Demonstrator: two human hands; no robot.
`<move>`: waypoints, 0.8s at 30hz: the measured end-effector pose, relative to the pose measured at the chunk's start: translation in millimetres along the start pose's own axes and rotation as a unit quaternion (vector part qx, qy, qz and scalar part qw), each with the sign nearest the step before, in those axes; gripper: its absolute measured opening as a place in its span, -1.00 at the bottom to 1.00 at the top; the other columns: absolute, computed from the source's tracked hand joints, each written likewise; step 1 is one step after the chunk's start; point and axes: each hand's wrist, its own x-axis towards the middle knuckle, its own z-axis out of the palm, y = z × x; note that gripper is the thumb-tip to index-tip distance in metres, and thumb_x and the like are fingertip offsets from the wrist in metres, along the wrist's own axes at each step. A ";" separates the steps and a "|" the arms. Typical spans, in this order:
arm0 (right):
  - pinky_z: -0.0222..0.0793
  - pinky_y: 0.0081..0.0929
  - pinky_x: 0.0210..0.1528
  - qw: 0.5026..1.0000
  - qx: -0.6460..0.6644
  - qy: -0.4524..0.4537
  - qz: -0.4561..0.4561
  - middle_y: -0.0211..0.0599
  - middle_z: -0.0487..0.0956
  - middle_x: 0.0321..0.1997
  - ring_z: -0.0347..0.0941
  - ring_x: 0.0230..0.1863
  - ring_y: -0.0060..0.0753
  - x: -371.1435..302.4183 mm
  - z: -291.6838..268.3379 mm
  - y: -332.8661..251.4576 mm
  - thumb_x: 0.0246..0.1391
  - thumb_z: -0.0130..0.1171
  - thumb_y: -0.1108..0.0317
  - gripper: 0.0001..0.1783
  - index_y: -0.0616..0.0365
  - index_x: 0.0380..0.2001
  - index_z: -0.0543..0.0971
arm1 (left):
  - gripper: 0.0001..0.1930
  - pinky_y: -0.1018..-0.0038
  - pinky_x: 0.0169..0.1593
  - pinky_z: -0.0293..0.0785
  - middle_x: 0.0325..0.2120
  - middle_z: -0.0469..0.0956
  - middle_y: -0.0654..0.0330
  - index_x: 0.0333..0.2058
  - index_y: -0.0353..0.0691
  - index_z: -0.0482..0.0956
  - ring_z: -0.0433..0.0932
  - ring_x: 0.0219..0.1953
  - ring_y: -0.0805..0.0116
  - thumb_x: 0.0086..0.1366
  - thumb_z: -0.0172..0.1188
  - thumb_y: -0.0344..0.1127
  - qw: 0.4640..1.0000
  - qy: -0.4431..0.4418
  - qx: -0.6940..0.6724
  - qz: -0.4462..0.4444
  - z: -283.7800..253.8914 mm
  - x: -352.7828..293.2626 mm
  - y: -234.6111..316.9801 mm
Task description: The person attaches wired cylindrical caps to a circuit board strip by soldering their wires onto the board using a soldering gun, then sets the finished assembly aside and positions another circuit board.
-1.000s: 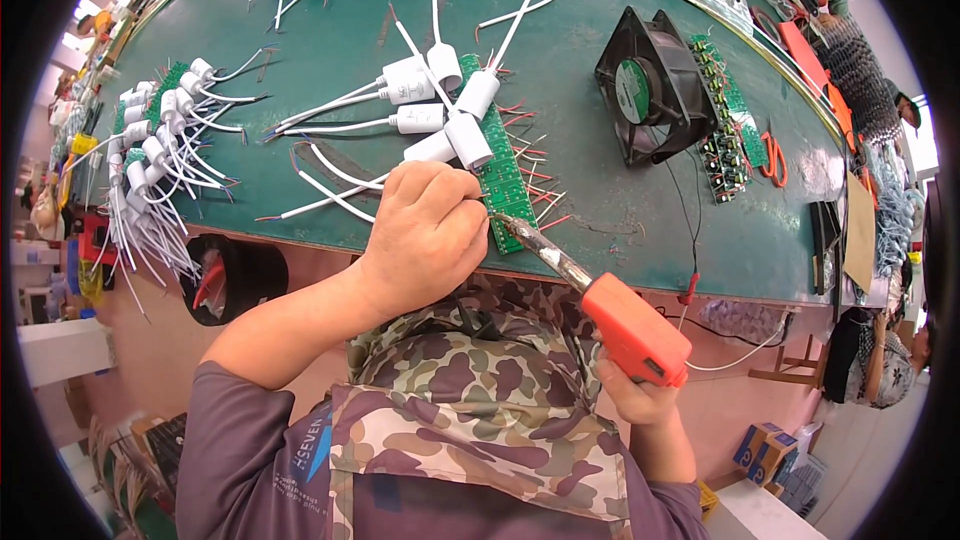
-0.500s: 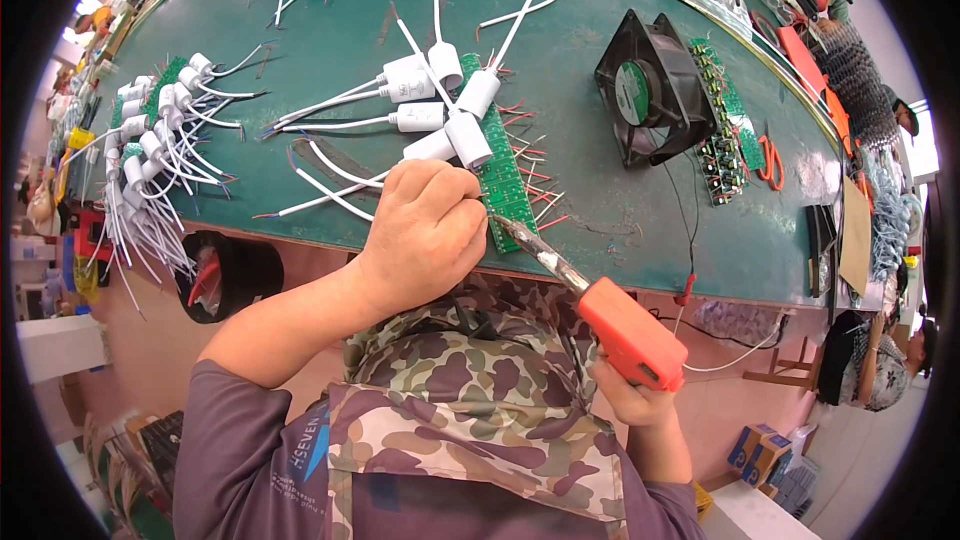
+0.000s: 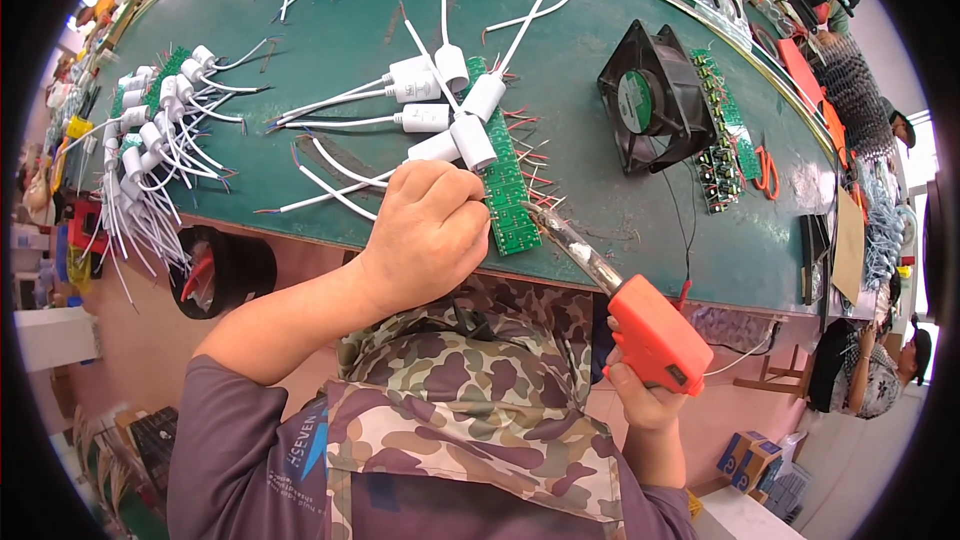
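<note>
My right hand is closed round the red handle of a soldering iron. The iron's metal tip is at the right edge of a long green circuit board, among its short red and white wires; whether they touch I cannot tell. My left hand is closed, knuckles up, against the board's left edge; its fingertips are out of sight, so what they grip is hidden. Just beyond it, white cylindrical housings with leads lie piled over the board's far part.
A black fan stands on the green table, right of the board. Behind it lie populated circuit boards and orange-handled scissors. A heap of wired white housings hangs over the left edge, near a black bin. Other people sit at right.
My right hand has drawn the soldering iron back to the right, so its tip has left my left fingers for the board's wired edge. The left hand has stayed nearly in place.
</note>
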 end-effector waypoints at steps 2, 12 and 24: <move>0.40 -0.51 -0.33 1.000 0.008 0.005 0.008 -0.24 0.60 -0.32 0.48 -0.45 -0.45 -1.5 0.8 1.0 -0.08 0.26 0.48 -0.56 0.38 -0.05 0.56 | -0.81 0.26 -0.12 0.29 -0.32 0.46 0.22 -0.50 -0.22 0.48 0.41 -0.22 0.17 -0.11 0.31 -0.49 1.000 -0.001 -0.001 0.001 -0.3 0.4 0.7; 0.40 -0.47 -0.28 1.000 0.028 0.013 0.003 -0.14 0.62 -0.23 0.50 -0.39 -0.40 1.1 4.1 -1.6 -0.13 0.28 0.51 -0.55 0.40 -0.07 0.57 | -0.82 0.23 -0.11 0.30 -0.30 0.46 0.18 -0.48 -0.23 0.49 0.42 -0.21 0.12 -0.10 0.30 -0.50 1.000 -0.014 0.010 -0.001 -0.2 -2.4 0.5; 0.42 -0.43 -0.23 0.999 0.019 0.049 0.013 -0.15 0.61 -0.27 0.50 -0.41 -0.32 -0.5 -6.5 1.3 -0.19 0.28 0.53 -0.59 0.38 -0.16 0.60 | -0.47 0.22 -0.06 0.41 -0.19 0.47 0.06 -0.05 -0.26 0.47 0.47 -0.16 0.02 -0.07 0.40 -0.45 0.991 -0.125 0.032 -0.030 -36.5 -19.5 -9.4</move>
